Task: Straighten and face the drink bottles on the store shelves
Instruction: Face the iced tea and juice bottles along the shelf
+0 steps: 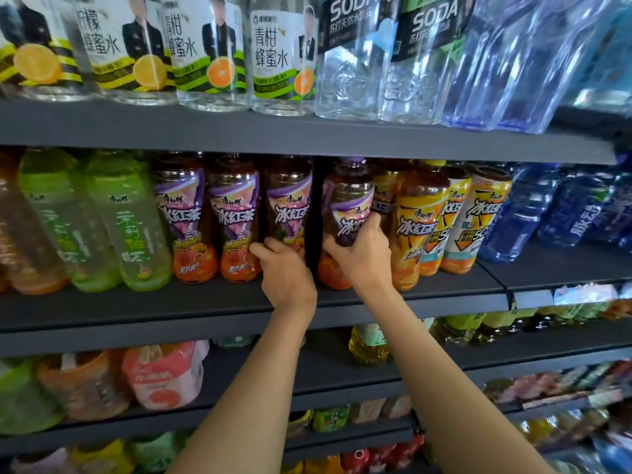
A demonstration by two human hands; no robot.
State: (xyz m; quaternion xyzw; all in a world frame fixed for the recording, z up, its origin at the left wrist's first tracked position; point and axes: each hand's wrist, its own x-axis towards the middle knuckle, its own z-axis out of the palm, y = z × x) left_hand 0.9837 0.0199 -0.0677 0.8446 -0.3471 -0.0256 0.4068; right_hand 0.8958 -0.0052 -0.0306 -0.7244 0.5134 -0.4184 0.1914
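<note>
Mid-row: left hand (285, 268) and right hand (362, 254) each grip a purple-label tea bottle (349, 206); yellow-label bottles (441, 217) beside them look unfaced.

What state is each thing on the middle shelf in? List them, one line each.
Left hand: grips the lower part of a purple-label tea bottle.
Right hand: grips the next purple-label tea bottle.
Left-held tea bottle: upright, label forward.
Right-held tea bottle: tilted, label turned partly aside.
Yellow-label tea bottles: crowded, leaning unevenly.
Green tea bottles: standing, labels forward.
Blue water bottles: standing, leaning in view.
</note>
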